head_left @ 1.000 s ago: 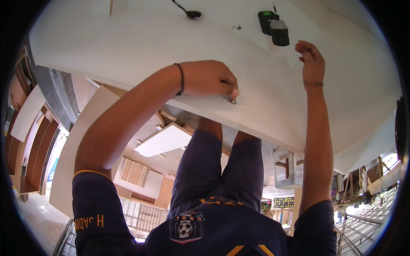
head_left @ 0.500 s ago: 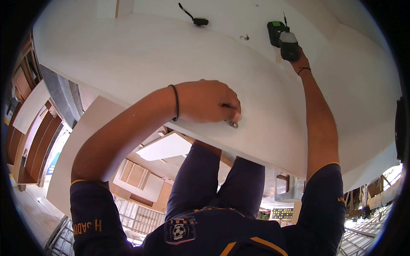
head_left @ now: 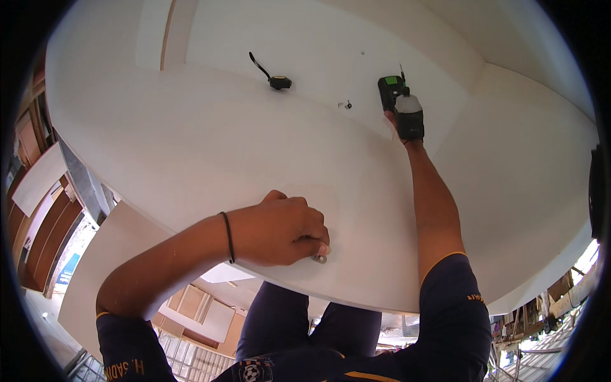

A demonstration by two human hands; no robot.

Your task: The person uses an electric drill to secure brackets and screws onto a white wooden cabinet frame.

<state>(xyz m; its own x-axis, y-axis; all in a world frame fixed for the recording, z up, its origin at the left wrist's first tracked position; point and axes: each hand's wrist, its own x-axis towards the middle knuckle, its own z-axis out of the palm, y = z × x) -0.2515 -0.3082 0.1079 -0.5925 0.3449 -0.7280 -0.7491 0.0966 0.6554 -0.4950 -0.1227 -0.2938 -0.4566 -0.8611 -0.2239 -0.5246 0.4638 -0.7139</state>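
Note:
My left hand is low over a white panel, near its front edge. Thumb and finger pinch a small metal piece, which touches or nearly touches the panel; its exact kind is too small to tell. Farther out on the right, my right hand is closed round a black cordless drill with a grey-white body part and a green-marked battery pack. The bit points away from me. Most of the right hand's fingers are hidden by the drill, and I cannot tell whether the drill rests on the panel.
A black tape measure with a strap lies left of the drill. Small metal parts lie between them. An upright white board rises on the right, and a wood-edged divider stands at the far left. Brown cabinet parts stand beyond the panel's left.
The view has shifted, so the panel and tools appear lower and farther left. My right hand has come round to the drill's left side. My left hand keeps its pinch on the metal piece.

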